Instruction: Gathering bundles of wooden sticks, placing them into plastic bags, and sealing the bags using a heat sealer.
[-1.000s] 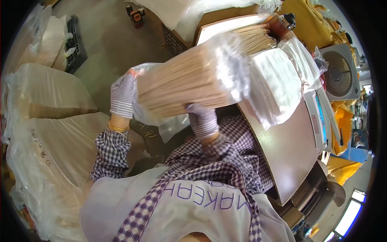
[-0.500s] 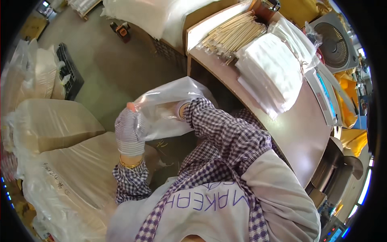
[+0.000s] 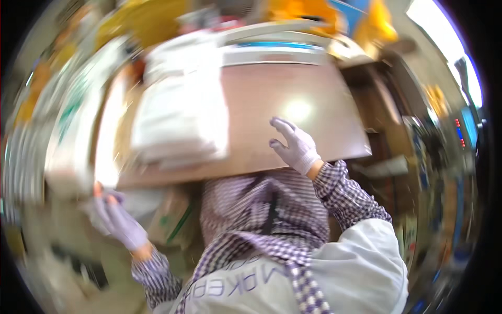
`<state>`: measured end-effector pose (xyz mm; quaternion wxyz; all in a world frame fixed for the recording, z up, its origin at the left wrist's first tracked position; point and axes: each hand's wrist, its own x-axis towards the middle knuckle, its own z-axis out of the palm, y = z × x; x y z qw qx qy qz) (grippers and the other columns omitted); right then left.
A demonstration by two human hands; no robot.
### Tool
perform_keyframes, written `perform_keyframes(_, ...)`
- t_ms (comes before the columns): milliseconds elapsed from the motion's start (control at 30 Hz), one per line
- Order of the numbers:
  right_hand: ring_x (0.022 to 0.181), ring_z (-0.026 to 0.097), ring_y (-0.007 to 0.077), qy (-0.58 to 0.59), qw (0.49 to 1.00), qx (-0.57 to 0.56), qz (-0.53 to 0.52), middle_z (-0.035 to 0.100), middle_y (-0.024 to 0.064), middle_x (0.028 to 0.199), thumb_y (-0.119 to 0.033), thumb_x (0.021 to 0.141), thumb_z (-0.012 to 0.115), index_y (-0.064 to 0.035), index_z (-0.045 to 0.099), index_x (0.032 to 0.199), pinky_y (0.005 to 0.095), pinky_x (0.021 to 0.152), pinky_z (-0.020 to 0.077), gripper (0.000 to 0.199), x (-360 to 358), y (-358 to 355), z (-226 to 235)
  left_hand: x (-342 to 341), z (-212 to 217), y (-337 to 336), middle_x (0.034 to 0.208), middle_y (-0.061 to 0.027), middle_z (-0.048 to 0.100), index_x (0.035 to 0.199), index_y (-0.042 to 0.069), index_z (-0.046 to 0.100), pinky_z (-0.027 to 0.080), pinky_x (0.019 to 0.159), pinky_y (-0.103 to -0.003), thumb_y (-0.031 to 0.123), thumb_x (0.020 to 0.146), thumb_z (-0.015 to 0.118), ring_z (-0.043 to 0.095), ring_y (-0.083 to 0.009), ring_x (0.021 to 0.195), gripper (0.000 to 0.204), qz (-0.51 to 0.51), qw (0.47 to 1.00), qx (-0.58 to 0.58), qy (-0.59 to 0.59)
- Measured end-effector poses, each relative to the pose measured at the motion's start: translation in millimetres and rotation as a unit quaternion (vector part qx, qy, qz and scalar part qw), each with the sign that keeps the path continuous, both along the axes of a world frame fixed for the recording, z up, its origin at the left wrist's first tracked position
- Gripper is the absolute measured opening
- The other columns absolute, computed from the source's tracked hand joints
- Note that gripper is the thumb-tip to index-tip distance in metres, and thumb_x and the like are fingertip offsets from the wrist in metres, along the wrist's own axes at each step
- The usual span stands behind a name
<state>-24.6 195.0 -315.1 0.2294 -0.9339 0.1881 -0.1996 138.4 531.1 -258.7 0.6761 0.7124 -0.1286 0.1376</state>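
My left hand, in a pale glove with bare fingertips, is at the left below the table's front edge. Its fingers look drawn together on a translucent plastic bag, though blur softens the contact. My right hand, gloved too, hovers over the front right of the brown table. Thumb and fingers are apart, with nothing between them. To its left, a thick stack of white plastic bags lies on the tabletop.
A white and blue bar-shaped device lies along the table's far edge. Yellow bags are behind it. At the left stands a white, bulky package with green marks. Brown shelving adjoins the table's right side.
My view has swung right, from the floor and wrapped cartons to the table. My right hand has come out of the clear bag and opened above the tabletop; my left hand has moved left.
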Motion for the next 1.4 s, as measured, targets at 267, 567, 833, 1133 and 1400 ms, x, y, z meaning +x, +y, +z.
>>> perform_keyframes(267, 0.123, 0.031, 0.0319, 0.080, 0.930, -0.015, -0.358, 0.022, 0.0145, 0.139, -0.031, 0.067, 0.070, -0.0055, 0.029, 0.130, 0.0360, 0.098, 0.0323, 0.080, -123.0, -202.8, 6.0, -138.0, -67.2, -339.8, 0.107, -0.0108, 0.052, 0.117, -0.001, 0.047, 0.044, 0.081, -0.027, 0.013, 0.083, 0.055, 0.055, -0.0175, 0.092, 0.037, -0.652, 0.741, 0.117, -0.109)
perform_keyframes(567, 0.124, 0.031, 0.0317, 0.185, 0.778, 0.173, -0.575, 0.030, 0.0184, 0.136, -0.046, 0.069, 0.065, -0.0040, 0.021, 0.135, 0.0360, 0.100, 0.0298, 0.089, -190.1, -461.9, -85.5, -178.1, -129.5, -563.8, 0.121, -0.0255, 0.039, 0.127, -0.004, 0.030, 0.044, 0.083, -0.040, 0.027, 0.072, 0.063, 0.051, -0.0390, 0.097, 0.071, -0.510, 0.790, 0.334, -0.066)
perform_keyframes(833, 0.121, 0.037, 0.0214, 0.198, 0.809, 0.248, -0.494, 0.041, 0.0131, 0.130, -0.054, 0.069, 0.061, -0.0065, 0.043, 0.126, 0.0326, 0.097, 0.0324, 0.076, -230.5, -536.9, -162.0, -171.2, -120.3, -641.8, 0.133, -0.0216, 0.028, 0.133, -0.004, 0.017, 0.037, 0.092, -0.039, 0.046, 0.065, 0.068, 0.040, -0.0332, 0.114, 0.099, -0.361, 0.802, 0.421, -0.221)
perform_keyframes(1133, 0.108, 0.046, 0.0184, -0.193, 0.736, 0.644, -0.078, 0.049, 0.0086, 0.120, -0.058, 0.075, 0.055, -0.0035, 0.048, 0.119, 0.0289, 0.095, 0.0335, 0.070, -140.5, -419.3, -118.9, -158.7, -94.5, -655.9, 0.123, -0.0226, 0.037, 0.128, -0.001, 0.020, 0.043, 0.085, -0.038, 0.038, 0.055, 0.078, 0.048, -0.0346, 0.103, 0.101, -0.412, 0.897, 0.143, 0.072)
perform_keyframes(1400, 0.105, 0.048, 0.0189, 0.097, 0.909, 0.401, -0.064, 0.052, 0.0141, 0.110, -0.048, 0.072, 0.064, 0.0037, 0.032, 0.125, 0.0294, 0.089, 0.0385, 0.081, -31.6, -261.4, 30.0, -58.3, -76.1, -471.1, 0.097, -0.0080, 0.057, 0.108, 0.000, 0.053, 0.046, 0.074, -0.026, 0.033, 0.071, 0.070, 0.055, -0.0130, 0.083, 0.052, -0.529, 0.760, -0.064, 0.372)
